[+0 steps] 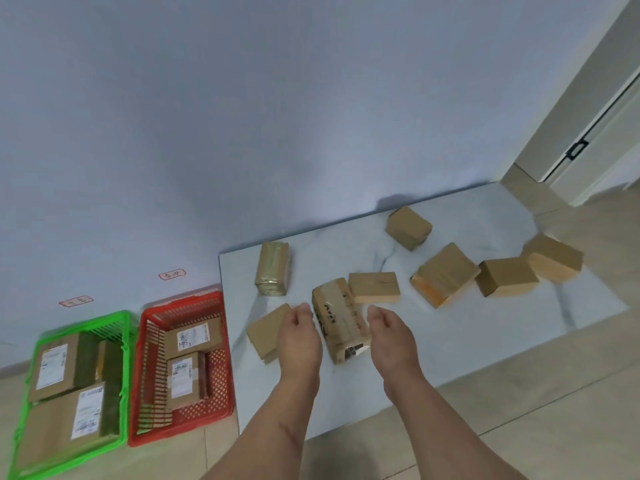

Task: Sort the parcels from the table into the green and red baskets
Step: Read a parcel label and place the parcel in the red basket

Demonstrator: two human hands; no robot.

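The fingers of the left hand and right hand are loosely curved and hold nothing, flanking a taped parcel on the white tabletop. Seven more parcels lie around it. Left of the tabletop, on the floor, the red basket and green basket hold labelled parcels.

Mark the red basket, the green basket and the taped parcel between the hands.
red basket [149, 368]: head view, left mesh wall.
green basket [125, 358]: head view, right rim.
taped parcel [341, 320]: head view, top face.
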